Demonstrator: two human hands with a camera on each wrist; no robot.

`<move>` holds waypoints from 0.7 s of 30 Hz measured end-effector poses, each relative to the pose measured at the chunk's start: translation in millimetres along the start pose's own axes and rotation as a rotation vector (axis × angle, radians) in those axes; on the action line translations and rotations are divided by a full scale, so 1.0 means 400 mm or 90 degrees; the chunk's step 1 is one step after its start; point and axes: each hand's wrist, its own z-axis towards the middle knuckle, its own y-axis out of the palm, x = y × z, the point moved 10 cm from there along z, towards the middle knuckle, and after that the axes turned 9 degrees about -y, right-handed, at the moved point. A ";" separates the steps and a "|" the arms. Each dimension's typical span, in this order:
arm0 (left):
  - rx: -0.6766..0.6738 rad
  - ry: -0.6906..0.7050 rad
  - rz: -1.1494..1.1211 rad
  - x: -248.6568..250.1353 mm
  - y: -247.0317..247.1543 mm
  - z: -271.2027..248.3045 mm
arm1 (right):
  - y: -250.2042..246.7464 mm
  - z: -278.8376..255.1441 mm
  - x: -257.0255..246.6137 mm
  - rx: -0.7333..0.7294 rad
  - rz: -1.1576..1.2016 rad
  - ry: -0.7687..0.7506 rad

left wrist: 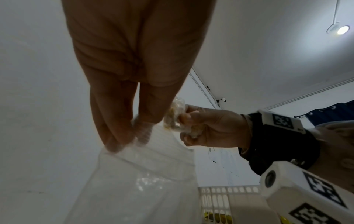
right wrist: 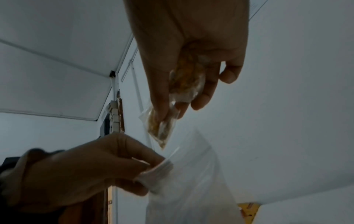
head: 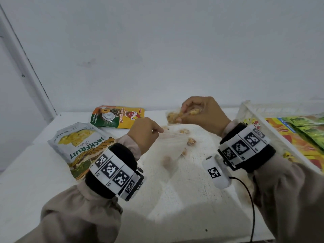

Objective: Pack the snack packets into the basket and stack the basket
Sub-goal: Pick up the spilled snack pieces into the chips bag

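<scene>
here | left hand (head: 145, 132) pinches clear bag (head: 172, 146) | right hand (head: 201, 114) grips small packets (right wrist: 184, 84) | head only: jackfruit pouch (head: 82, 144)

Dim wrist views (ceiling lamp (left wrist: 342, 29) glares), head view brighter.

A white table (head: 175, 199) is seen before a pale grey-white wall (head: 157, 50). A jackfruit chips packet (head: 82, 146) is printed in white and grey, with yellow fruit pieces, green lettering and a green-and-yellow band. A second packet (head: 119, 116) is coloured yellow, green and orange, with a red logo. A clear bag (head: 172, 144) is shown as see-through and faintly milky. Small clear wrappers (head: 182, 114) are filled with golden-brown and yellow pieces. A white slotted basket (head: 249, 106) is packed with orange, yellow and lime-green packets (head: 301, 130). Beige sleeves (head: 78, 213) are seen, with black wristbands (head: 122, 155) carrying white blocks patterned in black-and-white squares.
</scene>
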 end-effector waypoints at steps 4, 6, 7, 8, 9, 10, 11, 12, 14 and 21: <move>-0.017 0.013 0.033 -0.002 0.004 -0.003 | 0.042 -0.008 0.011 -0.042 -0.051 0.017; -0.016 0.012 0.028 -0.006 0.002 -0.003 | 0.051 -0.010 0.015 -0.049 -0.079 0.020; -0.012 0.011 0.022 -0.009 0.000 -0.003 | 0.053 -0.010 0.018 -0.053 -0.090 0.023; -0.009 0.010 0.013 -0.012 -0.002 -0.002 | 0.055 -0.011 0.021 -0.059 -0.099 0.027; -0.008 0.007 0.001 -0.015 -0.002 -0.001 | 0.057 -0.012 0.022 -0.066 -0.105 0.031; -0.007 0.005 -0.012 -0.017 -0.004 -0.001 | 0.059 -0.013 0.021 -0.072 -0.105 0.034; -0.006 0.002 -0.021 -0.019 -0.004 -0.001 | 0.059 -0.013 0.019 -0.070 -0.098 0.034; -0.005 0.002 -0.029 -0.020 -0.006 -0.001 | 0.056 -0.011 0.015 -0.058 -0.090 0.035; -0.001 0.002 -0.040 -0.021 -0.010 -0.001 | 0.043 -0.006 0.012 -0.015 -0.062 0.052; 0.009 -0.012 -0.068 -0.036 -0.021 -0.002 | 0.078 0.007 0.003 0.011 0.121 0.081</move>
